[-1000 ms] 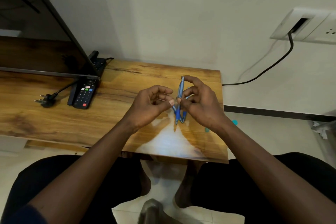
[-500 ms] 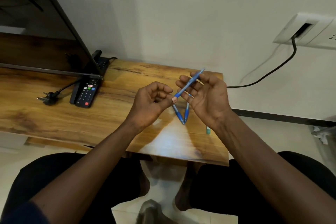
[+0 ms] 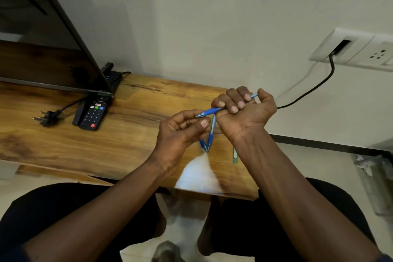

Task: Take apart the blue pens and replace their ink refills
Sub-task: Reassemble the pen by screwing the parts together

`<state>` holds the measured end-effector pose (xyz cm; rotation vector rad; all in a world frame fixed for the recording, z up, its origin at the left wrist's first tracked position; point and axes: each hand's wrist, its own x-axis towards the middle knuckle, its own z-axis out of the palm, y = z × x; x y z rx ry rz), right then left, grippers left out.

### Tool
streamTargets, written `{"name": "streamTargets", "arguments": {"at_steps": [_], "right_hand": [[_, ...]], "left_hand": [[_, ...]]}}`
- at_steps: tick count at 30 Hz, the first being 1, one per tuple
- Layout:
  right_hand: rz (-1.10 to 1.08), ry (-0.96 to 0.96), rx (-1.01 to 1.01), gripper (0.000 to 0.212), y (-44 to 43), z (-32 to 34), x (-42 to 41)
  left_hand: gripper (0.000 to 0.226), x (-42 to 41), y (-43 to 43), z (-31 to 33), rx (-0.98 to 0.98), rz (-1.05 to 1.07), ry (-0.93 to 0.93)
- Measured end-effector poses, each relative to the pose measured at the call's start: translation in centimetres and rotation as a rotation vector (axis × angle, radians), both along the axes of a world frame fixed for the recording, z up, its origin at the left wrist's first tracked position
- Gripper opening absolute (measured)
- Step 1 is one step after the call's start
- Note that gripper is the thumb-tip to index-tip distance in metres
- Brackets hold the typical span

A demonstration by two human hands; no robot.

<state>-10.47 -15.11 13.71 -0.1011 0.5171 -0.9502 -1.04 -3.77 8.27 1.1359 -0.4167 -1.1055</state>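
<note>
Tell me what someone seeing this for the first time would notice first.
Probably the blue pen gripped in the right hand, its tip pointing at the left hand, above the wooden table. Two more pens lie in a V beneath, and a remote sits far left.

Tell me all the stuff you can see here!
Held pen: 1, blue, in right fist, tip toward left hand.
Desk pens: 2, blue, on desk between the hands, tips meeting.
Desk: 1, brown wood, against wall.
Remote: 1, black, by TV corner.
Plug: 1, black, loose on desk, left.
TV: 1, black, left.
Socket: 1, white, on wall, right.
Cable: 1, black, from socket.
Left hand: 1, curled near pen tip.
Right hand: 1, fisted.
</note>
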Motion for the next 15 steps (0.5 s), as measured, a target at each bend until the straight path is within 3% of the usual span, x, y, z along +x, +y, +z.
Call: {"name": "streamTargets", "arguments": {"at_steps": [5,15], "right_hand": [[-0.039,-0.008,-0.004,0.04,0.0,0.7,0.3],[-0.096,0.037,-0.032,0.034,-0.5,1.2,0.5]], "left_hand": [[0.03,-0.5,-0.4,1.2,-0.038,-0.028,0.111],[0.027,-0.4,-0.8,1.8,-0.052,-0.018,0.072]]}}
